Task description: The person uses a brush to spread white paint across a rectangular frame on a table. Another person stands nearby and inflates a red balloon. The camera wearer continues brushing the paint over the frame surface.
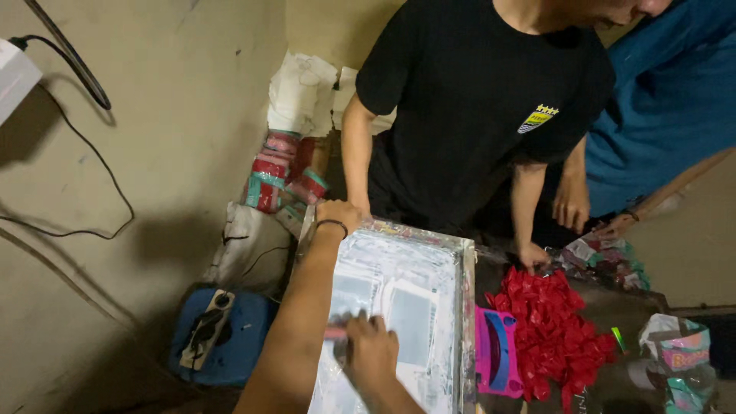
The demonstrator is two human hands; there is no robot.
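Head view, looking down: beige wall (153,115) with dangling black cable (84,84), another person in black shirt (475,100) opposite, leaning over dark surface (606,303). White-coated printing screen frame (399,314) centre, ink seemingly already spread across most of it. Left hand (340,213) clamped over frame's far corner; right hand (369,349) closed around pink-handled tool (334,333), pressed on mesh near its bottom edge. Heap of red plastic wrappers (556,330) beside frame. Blue stool (218,337) below with power strip (205,328).

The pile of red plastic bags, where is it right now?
In the head view, the pile of red plastic bags lies right of the white-coated printing frame, beside a pink package, under the co-worker's hand.
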